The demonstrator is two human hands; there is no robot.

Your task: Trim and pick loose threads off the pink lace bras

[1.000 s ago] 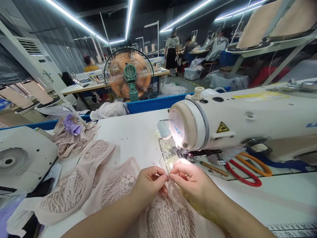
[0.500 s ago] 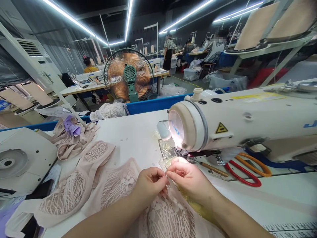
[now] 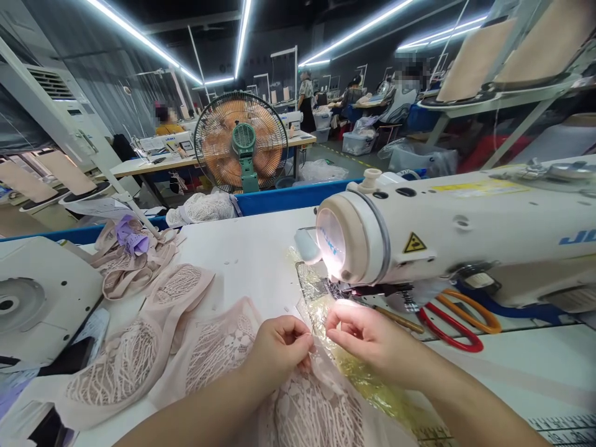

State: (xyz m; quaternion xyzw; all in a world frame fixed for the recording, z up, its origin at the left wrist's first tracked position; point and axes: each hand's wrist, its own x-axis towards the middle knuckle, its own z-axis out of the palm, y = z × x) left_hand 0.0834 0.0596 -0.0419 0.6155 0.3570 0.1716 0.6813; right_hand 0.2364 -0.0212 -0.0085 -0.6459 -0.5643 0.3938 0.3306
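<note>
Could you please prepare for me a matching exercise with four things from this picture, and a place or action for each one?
Things:
1. left hand
2. fan
3. warning triangle
4. purple bundle

Places or actions:
A. on the side of the white sewing machine
B. among the beige straps at the picture's left
C. pinching the lace fabric
D. beyond the blue panel behind the table

Right pairs: 1-C, 2-D, 3-A, 4-B.

lace fabric [image 3: 321, 413] is pale pink w/ squiggly branchy lines, sewing machine [image 3: 437, 214] is off-white, fan motor [image 3: 243, 138] straight-up green
</note>
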